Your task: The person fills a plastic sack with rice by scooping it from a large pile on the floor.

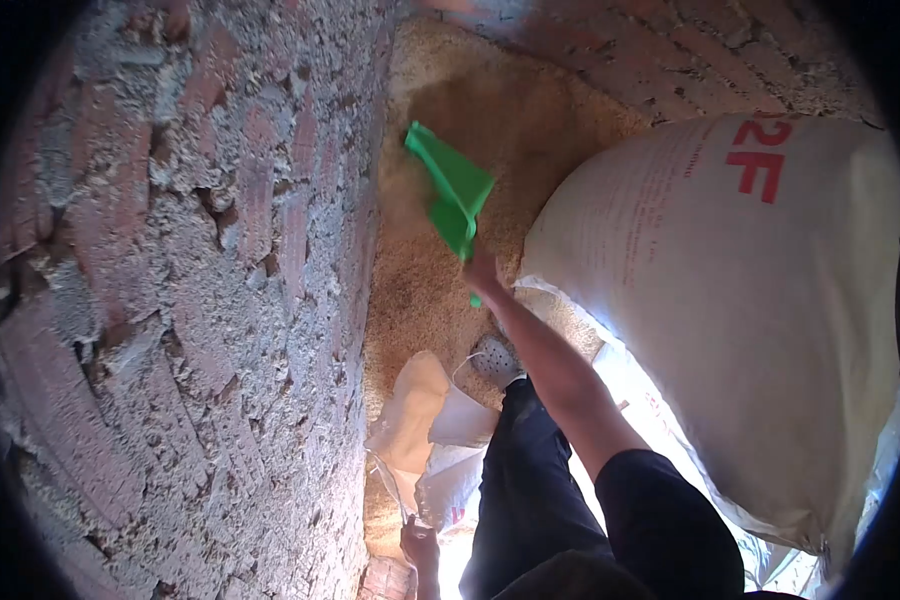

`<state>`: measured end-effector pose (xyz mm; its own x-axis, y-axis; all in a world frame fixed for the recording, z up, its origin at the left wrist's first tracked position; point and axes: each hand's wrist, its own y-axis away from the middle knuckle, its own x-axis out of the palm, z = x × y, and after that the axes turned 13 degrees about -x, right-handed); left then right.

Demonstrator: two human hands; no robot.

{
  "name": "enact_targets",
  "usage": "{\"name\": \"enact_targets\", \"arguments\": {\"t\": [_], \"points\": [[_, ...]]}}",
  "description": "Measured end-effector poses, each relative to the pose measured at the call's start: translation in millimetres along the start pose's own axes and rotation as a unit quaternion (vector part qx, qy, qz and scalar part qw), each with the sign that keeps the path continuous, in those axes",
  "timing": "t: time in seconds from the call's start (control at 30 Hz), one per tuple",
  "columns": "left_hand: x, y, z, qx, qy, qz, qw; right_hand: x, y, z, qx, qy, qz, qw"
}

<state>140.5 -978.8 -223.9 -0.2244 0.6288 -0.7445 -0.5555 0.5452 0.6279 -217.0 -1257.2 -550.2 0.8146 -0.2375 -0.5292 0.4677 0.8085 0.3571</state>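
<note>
My right hand (484, 272) is closed round the handle of a green plastic dustpan (457, 185), its arm stretched forward. The pan is over a heap of loose tan grainy material (420, 290), close to the brick wall. Low in the view, my left hand (420, 543) grips the edge of a white woven sack (460, 420). That sack lies slack between the wall and my leg, its mouth partly spread, with a tan-lit flap facing the heap.
A rough brick wall (200, 300) runs along the left, and another brick wall (670, 50) closes off the back. One large, full sack (690, 280) with red lettering bulges on the right. A grey perforated shoe (495, 362) stands on the loose material.
</note>
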Motion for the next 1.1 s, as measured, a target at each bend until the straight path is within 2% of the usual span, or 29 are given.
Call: {"name": "enact_targets", "arguments": {"t": [0.07,0.1,0.2,0.27,0.33,0.4,0.47,0.5,0.63,0.7,0.77,0.83,0.87,0.93,0.97,1.03,1.1], "points": [[-7.9,-0.6,1.4,-0.006,-0.002,0.005,1.0,-19.7,22.4,14.1,0.083,-0.053,0.067,0.993],[-10.2,-2.4,6.1,-0.006,0.002,0.002,1.0,-27.8,31.2,17.1,0.08,-0.053,0.066,0.993],[-10.7,-4.9,5.5,-0.018,0.006,-0.006,1.0,-51.5,25.3,24.9,-0.004,-0.029,-0.037,0.999],[-10.0,-2.0,11.2,0.001,0.018,-0.005,1.0,-70.2,-8.2,39.6,-0.052,0.069,-0.136,0.987],[-4.2,-2.7,8.6,-0.006,0.025,-0.011,1.0,-91.3,-58.7,72.4,-0.045,0.041,-0.171,0.983],[-0.4,-0.2,8.7,-0.019,0.035,-0.022,0.999,-100.4,-104.3,98.4,-0.055,0.04,-0.198,0.978],[3.7,0.5,10.0,-0.032,0.042,-0.014,0.999,-88.8,-129.7,92.5,-0.084,0.073,-0.186,0.976],[4.5,0.7,10.6,-0.04,0.047,-0.003,0.998,-86.6,-133.1,94.7,-0.11,0.109,-0.177,0.972],[14.7,4.9,15.8,-0.037,0.067,-0.005,0.997,-88.9,-94.9,94.9,-0.179,0.084,-0.176,0.964],[22.8,5.2,22.5,-0.018,0.081,-0.015,0.996,-100.7,-80.1,90.3,-0.104,0.069,-0.12,0.985],[24.3,4.4,18.6,0.009,0.09,-0.021,0.996,-105.9,-68.4,87.9,-0.091,0.079,-0.115,0.986],[21.0,7.8,12.0,-0.034,0.058,0.001,0.998,-105.8,-75.7,90.8,-0.077,0.084,-0.104,0.988],[23.1,7.6,17.5,-0.038,0.054,-0.002,0.998,-100.4,-89.3,92.9,-0.058,0.076,-0.14,0.986],[31.3,6.2,29.6,0.038,0.065,-0.051,0.996,-86.0,-117.4,95.6,-0.035,0.067,-0.173,0.982],[23.8,7.8,21.4,0.004,0.095,-0.009,0.995,-78.4,-133.3,97.8,-0.036,0.072,-0.157,0.984],[28.5,3.6,26.7,-0.013,0.104,-0.008,0.994,-58.8,-137.1,95.1,-0.048,0.117,-0.164,0.978],[28.4,3.7,28.0,-0.035,0.115,-0.005,0.993,-39.6,-119.8,89.1,-0.058,0.1,-0.169,0.979]]}}
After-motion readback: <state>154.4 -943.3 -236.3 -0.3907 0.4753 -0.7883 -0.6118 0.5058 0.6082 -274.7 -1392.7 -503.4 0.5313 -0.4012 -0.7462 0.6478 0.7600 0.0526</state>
